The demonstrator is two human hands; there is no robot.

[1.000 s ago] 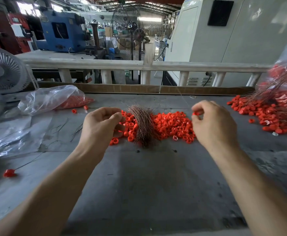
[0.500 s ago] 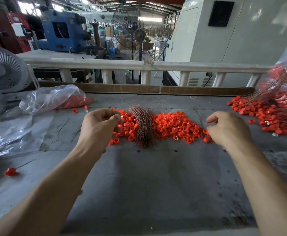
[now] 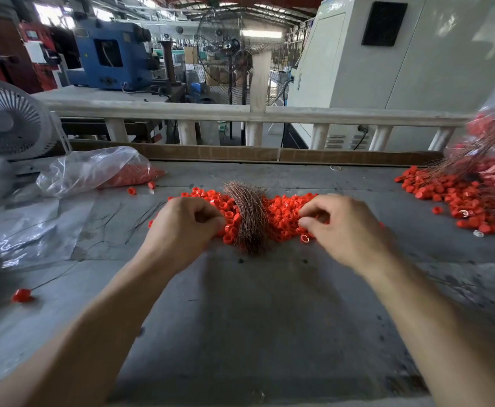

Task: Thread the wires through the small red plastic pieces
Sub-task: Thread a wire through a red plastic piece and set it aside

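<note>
The wires (image 3: pixel 250 218) are being kept bundled mid-bench on the loose red plastic pieces (image 3: pixel 287 212), most unthreaded (finished ones are heaped at the right edge (image 3: pixel 475 189)), while curled left hand (image 3: pixel 184 227) and right hand (image 3: pixel 340 227) contents cannot be told.

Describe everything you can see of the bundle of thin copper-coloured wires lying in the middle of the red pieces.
The bundle of thin copper-coloured wires is a dense sheaf of fine, reddish-brown metallic strands. It lies flat on the grey worktable, running away from the viewer, slightly curved. Its far ends fan out loosely; its near end is tighter. It rests across the pile of small red plastic rings, which spread on both sides. The left hand and right hand flank it; whether either touches it is unclear.
</note>
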